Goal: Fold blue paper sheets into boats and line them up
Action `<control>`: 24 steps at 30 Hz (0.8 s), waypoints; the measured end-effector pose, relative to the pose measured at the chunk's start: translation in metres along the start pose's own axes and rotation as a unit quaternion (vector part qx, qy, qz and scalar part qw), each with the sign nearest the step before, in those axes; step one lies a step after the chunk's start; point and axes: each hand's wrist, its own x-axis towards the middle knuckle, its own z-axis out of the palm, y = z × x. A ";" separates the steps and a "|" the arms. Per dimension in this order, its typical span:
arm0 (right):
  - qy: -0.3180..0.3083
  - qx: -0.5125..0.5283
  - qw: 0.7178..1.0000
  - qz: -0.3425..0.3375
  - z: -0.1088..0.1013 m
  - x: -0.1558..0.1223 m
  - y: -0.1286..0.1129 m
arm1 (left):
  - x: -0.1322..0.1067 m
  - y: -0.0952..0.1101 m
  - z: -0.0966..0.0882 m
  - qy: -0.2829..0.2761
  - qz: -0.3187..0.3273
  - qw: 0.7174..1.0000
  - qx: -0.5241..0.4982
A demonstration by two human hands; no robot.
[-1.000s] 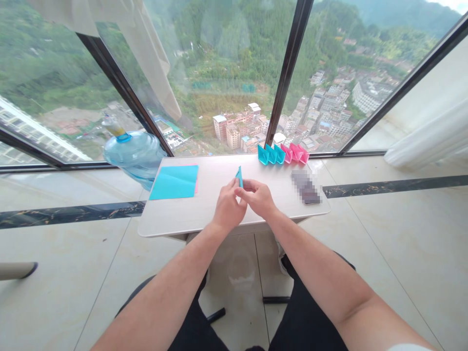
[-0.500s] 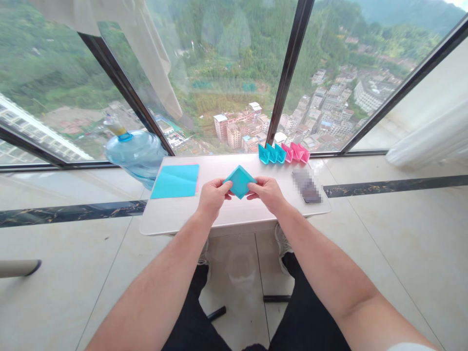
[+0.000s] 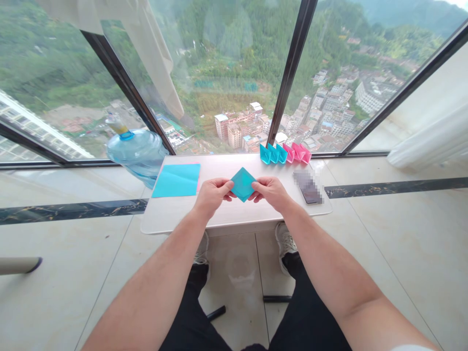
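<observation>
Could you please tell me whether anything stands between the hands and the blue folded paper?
Nothing visible does: the left hand and right hand already pinch the folded paper directly, one at each side corner. The flat blue sheet lies apart, to the left.

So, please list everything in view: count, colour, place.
Paper: one, blue, between hands
Sheets: blue over pink, count unclear, table left
Shapes: three blue, three pink, back right
Phone: one, dark, table right
Table: one, white, centre
Bottle: one, bluish, left of table
Window: one, clear, ahead
Curtains: two, white, window sides
Trees: many, green, outside
Buildings: many, mixed, outside
Floor: one, pale, below
Bars: two, black, floor
Tube: one, beige, left
Shoes: two, whitish, floor
Left hand: one, paper's left
Right hand: one, paper's right
</observation>
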 end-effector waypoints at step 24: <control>-0.031 0.142 0.989 0.008 -0.010 0.000 0.007 | -0.010 0.013 -0.002 -0.001 0.024 0.999 -0.024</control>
